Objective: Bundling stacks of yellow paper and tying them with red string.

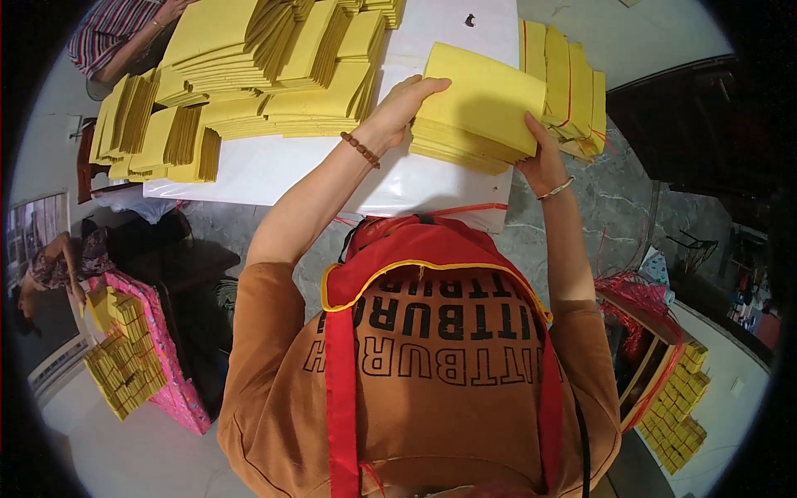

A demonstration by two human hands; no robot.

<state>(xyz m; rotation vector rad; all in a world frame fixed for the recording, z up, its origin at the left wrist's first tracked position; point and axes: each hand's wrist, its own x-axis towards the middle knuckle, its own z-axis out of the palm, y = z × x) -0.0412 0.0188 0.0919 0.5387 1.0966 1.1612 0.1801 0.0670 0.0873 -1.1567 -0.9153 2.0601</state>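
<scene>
While both hands clamp 1 stack of yellow paper [477, 112], the left hand [403, 108] pressing its near edge and the right hand [540, 162] pinching its lower corner, it hangs just above the white tabletop [274, 170]. Tied bundles [573, 87] stand just beyond it, looking finished; loose fanned piles [249, 75] to the left seem still unbundled.

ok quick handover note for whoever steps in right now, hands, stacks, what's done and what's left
Left hand: gripping the left edge of a yellow paper stack, held above the white table.
Right hand: gripping the stack's lower right corner.
Done: tied bundles stand just right of the held stack, bound with red string.
Left: many loose yellow piles fanned across the table's left side; the held stack shows no string yet.
</scene>
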